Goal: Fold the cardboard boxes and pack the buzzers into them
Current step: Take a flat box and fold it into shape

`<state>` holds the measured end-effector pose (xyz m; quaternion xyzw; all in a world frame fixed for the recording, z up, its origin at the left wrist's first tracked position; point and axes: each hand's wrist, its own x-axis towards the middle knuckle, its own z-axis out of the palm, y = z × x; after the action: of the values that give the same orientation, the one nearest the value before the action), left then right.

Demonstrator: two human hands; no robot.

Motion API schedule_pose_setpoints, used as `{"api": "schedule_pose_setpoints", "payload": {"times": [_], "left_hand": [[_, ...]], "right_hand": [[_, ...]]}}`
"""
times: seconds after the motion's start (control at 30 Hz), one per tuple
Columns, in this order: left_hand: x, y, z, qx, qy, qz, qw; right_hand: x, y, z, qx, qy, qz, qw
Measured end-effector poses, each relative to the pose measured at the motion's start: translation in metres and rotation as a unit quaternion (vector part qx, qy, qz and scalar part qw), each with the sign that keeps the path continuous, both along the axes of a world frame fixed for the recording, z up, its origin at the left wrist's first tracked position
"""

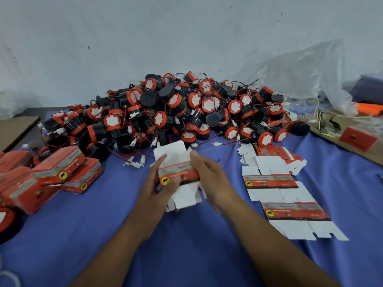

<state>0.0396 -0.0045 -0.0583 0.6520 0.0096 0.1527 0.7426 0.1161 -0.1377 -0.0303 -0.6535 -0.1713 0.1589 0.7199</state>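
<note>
Holding a cardboard box [179, 171], still unfolded, just in front of the buzzer pile [176, 108], the left hand [159, 181] pinches its left edge and the right hand [209, 177] grips its right edge, fingers pressed together; folded boxes [58, 168] sit front-left of the pile, flat blanks [273, 183] front-right

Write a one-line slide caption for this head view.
Left hand and right hand hold a box blank above the blue cloth; buzzer pile behind, spare blanks right, packed boxes left.
</note>
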Motion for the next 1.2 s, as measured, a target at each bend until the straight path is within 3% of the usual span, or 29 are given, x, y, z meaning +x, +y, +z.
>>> {"api": "schedule_pose_setpoints", "payload": {"times": [0.1,0.2,0.3,0.37,0.47,0.57,0.67,0.8,0.93,1.07,1.2], "left_hand": [[0.003,0.008,0.005,-0.084,0.054,0.017,0.995],[0.0,0.017,0.011,-0.145,0.118,-0.018,0.982],[-0.001,0.019,0.014,-0.151,0.135,-0.049,0.978],[0.001,0.022,0.011,-0.17,0.146,-0.081,0.971],[0.002,0.021,0.006,-0.146,0.095,-0.09,0.981],[0.005,0.016,0.001,-0.047,-0.006,-0.035,0.998],[0.003,0.015,0.001,0.031,-0.025,-0.02,0.999],[0.001,0.017,0.007,0.001,-0.046,-0.006,0.999],[0.0,0.017,0.006,-0.057,-0.011,-0.067,0.996],[0.0,0.012,0.005,0.009,0.011,-0.101,0.995],[0.002,0.017,0.005,0.008,-0.008,0.006,1.0]], "right_hand": [[0.0,-0.007,0.001,-0.006,-0.045,0.099,0.994],[0.007,-0.024,0.006,-0.122,-0.18,0.137,0.966],[0.008,-0.03,0.006,-0.121,-0.203,0.195,0.952],[0.007,-0.025,0.002,-0.123,-0.211,0.163,0.956],[0.009,-0.02,-0.005,-0.125,-0.181,0.086,0.972],[0.011,-0.016,-0.005,-0.046,-0.061,0.03,0.997],[0.011,-0.015,-0.005,-0.027,-0.014,0.016,0.999],[0.006,-0.01,-0.004,-0.003,-0.008,0.047,0.999],[0.006,-0.011,-0.002,-0.04,-0.133,-0.014,0.99],[0.003,-0.012,-0.004,0.013,-0.086,0.059,0.994],[-0.002,-0.008,-0.004,0.073,-0.023,0.155,0.985]]}}
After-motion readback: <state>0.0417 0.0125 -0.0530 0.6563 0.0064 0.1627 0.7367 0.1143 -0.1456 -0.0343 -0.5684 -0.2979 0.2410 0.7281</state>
